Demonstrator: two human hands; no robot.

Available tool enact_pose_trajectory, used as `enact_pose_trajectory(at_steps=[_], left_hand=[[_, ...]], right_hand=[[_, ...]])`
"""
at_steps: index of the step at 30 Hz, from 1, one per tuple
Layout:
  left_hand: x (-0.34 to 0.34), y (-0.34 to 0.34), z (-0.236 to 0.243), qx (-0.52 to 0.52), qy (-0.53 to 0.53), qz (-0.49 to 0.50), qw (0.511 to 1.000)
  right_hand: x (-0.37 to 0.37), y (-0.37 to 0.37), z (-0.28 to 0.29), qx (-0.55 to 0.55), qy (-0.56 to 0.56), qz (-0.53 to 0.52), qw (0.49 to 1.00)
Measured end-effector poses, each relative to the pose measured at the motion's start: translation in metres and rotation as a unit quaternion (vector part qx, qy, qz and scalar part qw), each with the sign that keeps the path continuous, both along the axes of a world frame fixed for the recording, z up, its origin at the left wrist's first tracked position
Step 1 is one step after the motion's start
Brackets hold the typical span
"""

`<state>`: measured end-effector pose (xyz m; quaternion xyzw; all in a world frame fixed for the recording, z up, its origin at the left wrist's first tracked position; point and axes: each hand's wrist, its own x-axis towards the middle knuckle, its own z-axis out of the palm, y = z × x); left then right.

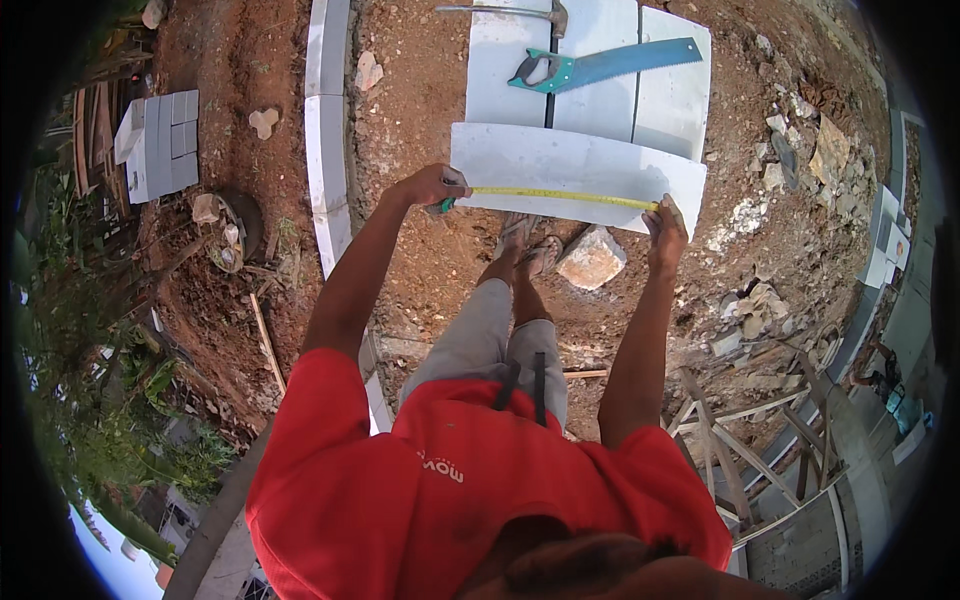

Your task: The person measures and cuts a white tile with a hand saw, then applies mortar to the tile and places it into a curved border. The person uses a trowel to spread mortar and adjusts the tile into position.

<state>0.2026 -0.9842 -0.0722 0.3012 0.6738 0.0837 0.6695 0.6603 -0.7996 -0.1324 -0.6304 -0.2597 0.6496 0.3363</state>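
My left hand (428, 187) is closed around a tape measure, a bit of its green-and-dark case showing below the fingers. Its yellow blade (560, 194) runs out to my right hand (668, 234), whose thumb and fingers pinch the far end. The blade lies along the near side of a long white-grey block (580, 152), stopping a little short of its right end. Beyond that block, three similar blocks (672, 110) lie side by side. A handsaw (630, 65) with a teal blade and green-black handle rests across them. Behind it is a hammer (558, 17), its handle pointing left.
A large pale rock (592, 258) sits by my feet on reddish, stony soil. A low wall of blocks (326, 150) runs along my left. Stacked blocks (165, 145) stand farther left. Rubble (755, 305) and a wooden frame (750, 450) are on the right.
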Motion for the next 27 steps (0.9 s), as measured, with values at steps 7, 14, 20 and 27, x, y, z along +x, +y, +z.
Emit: enact_pose_trajectory(at_steps=[7,14,20,27], left_hand=[[-0.053,0.029,-0.049,0.054,0.095,0.004,0.994],[-0.095,0.036,-0.094,0.117,0.148,0.036,0.981],[-0.097,0.036,-0.106,0.108,0.175,0.031,0.978],[-0.096,0.024,-0.114,0.158,0.136,0.06,0.976]], right_hand=[[-0.038,0.014,-0.035,0.025,-0.033,0.001,0.999],[-0.097,0.034,-0.054,0.061,-0.123,0.074,0.988],[-0.094,0.04,-0.077,0.12,-0.16,0.128,0.971],[-0.094,0.034,-0.077,0.133,-0.146,0.153,0.968]])
